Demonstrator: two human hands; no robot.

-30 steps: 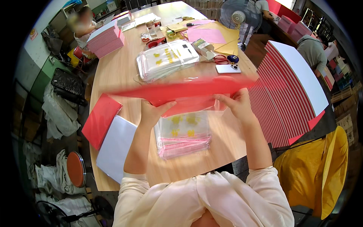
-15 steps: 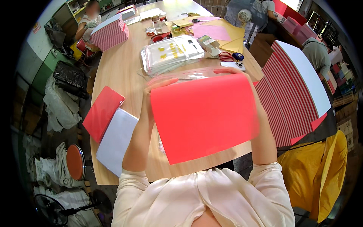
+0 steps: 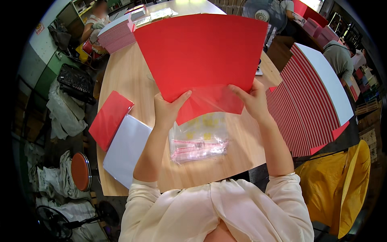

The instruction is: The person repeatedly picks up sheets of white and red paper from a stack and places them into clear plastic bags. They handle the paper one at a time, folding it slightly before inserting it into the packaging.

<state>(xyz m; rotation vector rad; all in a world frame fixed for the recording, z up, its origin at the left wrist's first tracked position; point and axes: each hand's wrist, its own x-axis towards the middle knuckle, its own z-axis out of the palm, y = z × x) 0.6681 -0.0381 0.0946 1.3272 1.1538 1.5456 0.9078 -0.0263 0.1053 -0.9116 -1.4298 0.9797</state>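
A broad red book or folder [image 3: 201, 56] is raised in front of me, tilted up above the table. My left hand [image 3: 167, 107] grips its lower left corner, thumb on the near face and fingers behind. At the lower right, my right hand [image 3: 252, 99] holds it the same way. Clear plastic film [image 3: 209, 97] lies over its lower part, between my thumbs. Beneath it on the table is a pile of clear plastic bags [image 3: 199, 149] with pink-striped edges and yellow print. How many layers the red item has cannot be told.
At left on the table lie a red packet [image 3: 109, 121] and a white one [image 3: 127, 149]. A tall red-and-white striped stack [image 3: 310, 101] stands at right, another stack [image 3: 117, 36] at far left. Beyond are a fan [image 3: 262, 16] and people at work. A yellow cloth [image 3: 338, 185] hangs at lower right.
The red item has swung up and away from me, uncovering the bag pile and hiding the table's middle. My hands have moved from its far edge to its near lower corners.
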